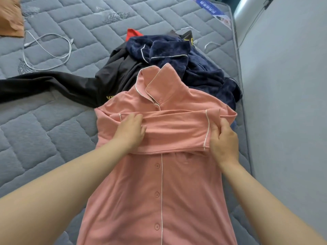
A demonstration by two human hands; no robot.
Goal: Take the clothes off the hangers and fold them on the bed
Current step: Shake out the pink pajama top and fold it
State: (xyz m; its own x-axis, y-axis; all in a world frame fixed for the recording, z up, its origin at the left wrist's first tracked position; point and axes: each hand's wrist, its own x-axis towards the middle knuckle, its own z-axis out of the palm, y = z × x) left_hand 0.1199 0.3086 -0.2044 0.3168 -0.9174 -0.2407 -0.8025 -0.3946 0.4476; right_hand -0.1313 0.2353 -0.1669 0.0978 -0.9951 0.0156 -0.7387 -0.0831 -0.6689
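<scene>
A pink button-up pyjama shirt (pixel 141 191) with white piping lies face up on the grey quilted bed (pixel 53 121), collar pointing away from me. Both sleeves are folded across its chest. My left hand (pixel 131 129) rests flat on the folded sleeves at the left, fingers straight. My right hand (pixel 223 138) pinches the piped sleeve cuff at the shirt's right side. No hanger shows in the shirt.
Behind the collar lies a heap of clothes: a navy fleece garment (pixel 194 68), a dark grey top (pixel 70 85) with yellow lettering, and something red (pixel 133 33). A white cable (pixel 47 48) and an orange cloth (pixel 10 16) lie far left. A wall (pixel 283 103) runs along the bed's right edge.
</scene>
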